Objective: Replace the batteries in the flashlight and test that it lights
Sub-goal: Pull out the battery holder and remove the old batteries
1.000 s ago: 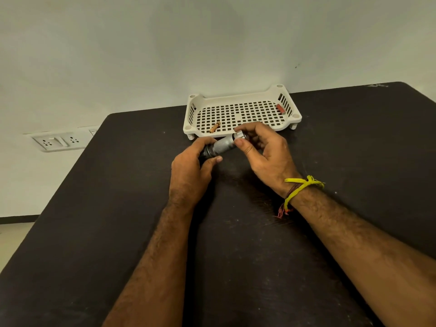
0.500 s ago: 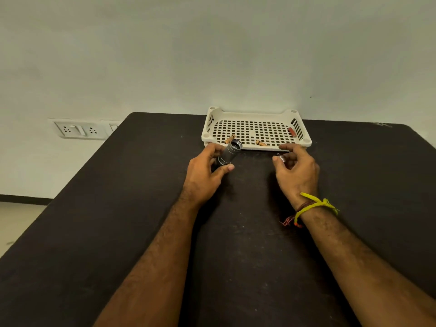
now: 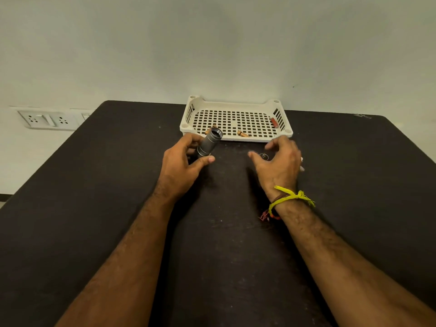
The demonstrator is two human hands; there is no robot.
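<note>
His left hand (image 3: 181, 166) grips the uncapped flashlight (image 3: 209, 142) near the tray (image 3: 236, 107); his right hand (image 3: 279, 161) hovers spread over the cap (image 3: 263, 156) on the table (image 3: 94, 208).

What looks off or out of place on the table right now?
The flashlight in the left hand is open at its far end, cap off. A small metallic part, likely the cap, lies loose on the table under the open right hand. Nothing spilled or visibly damaged.
</note>
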